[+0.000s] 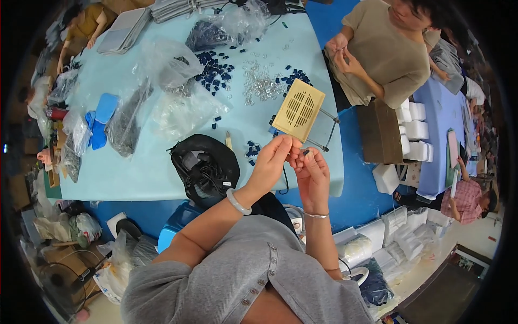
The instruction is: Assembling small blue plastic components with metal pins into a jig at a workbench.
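Close together, both my hands are raised over the table's near right part. My left hand [273, 156] is closed in a pinch, and what it holds, if anything, is hidden. Between thumb and finger of my right hand [313, 173] sits a small dark piece [306, 152], too small to name more exactly. Just beyond the fingertips stands a tilted beige slotted tray [298, 110] on a metal frame [331, 129]. Small dark blue pieces [252, 151] lie left of my hands. Farther off are a larger pile of dark blue pieces [216, 73] and scattered clear pieces [261, 83].
A black mesh bag with cables [205, 167] sits at the table's [124, 178] near edge. Clear plastic bags [186, 110] and blue pouches [101, 121] lie leftward. A co-worker [386, 51] is at the right, beside a cardboard box [377, 132] with white foam blocks [416, 130].
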Demonstrator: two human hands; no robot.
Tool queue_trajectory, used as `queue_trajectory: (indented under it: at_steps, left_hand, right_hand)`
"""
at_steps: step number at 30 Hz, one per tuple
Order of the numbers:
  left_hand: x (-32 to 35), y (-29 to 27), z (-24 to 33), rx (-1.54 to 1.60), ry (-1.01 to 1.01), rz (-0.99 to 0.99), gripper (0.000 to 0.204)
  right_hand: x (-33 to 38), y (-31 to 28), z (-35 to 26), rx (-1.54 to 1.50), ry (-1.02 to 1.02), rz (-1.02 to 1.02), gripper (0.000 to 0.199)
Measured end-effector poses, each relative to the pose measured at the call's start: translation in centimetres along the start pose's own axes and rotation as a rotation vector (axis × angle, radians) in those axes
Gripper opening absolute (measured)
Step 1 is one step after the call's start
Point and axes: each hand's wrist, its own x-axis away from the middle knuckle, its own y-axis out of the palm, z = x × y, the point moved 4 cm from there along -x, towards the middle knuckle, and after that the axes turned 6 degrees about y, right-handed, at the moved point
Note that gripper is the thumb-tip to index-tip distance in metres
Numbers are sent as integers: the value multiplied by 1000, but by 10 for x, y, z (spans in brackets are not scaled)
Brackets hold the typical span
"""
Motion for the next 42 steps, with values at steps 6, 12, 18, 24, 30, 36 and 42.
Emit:
queue_trajectory:
  at_steps: [6,12,18,24,30,36,42]
  left_hand:
    - [4,1,6,-285,108,-57,9]
    - [5,0,19,-766,442,-77,6]
    - [1,-6,17,-236,69,-37,7]
    - [1,-1,34,-752,411,-86,10]
    - [-3,-13,24,-456,122,-23,14]
    - [-3,-13,24,-261,-43,-36,24]
    - [-1,-11,29,-319,-17,-24,23]
  right_hand:
    - [2,0,4,-50,15,-10,9]
    - [3,9,9,-11,-46,31,9]
    - [-1,9,12,-86,-17,-42,9]
    - [1,11,12,60,-76,-21,9]
    - [2,15,8,0,1,1,10]
    - [3,12,3,-53,10,5,10]
    - [3,10,2,-23,-6,-7,9]
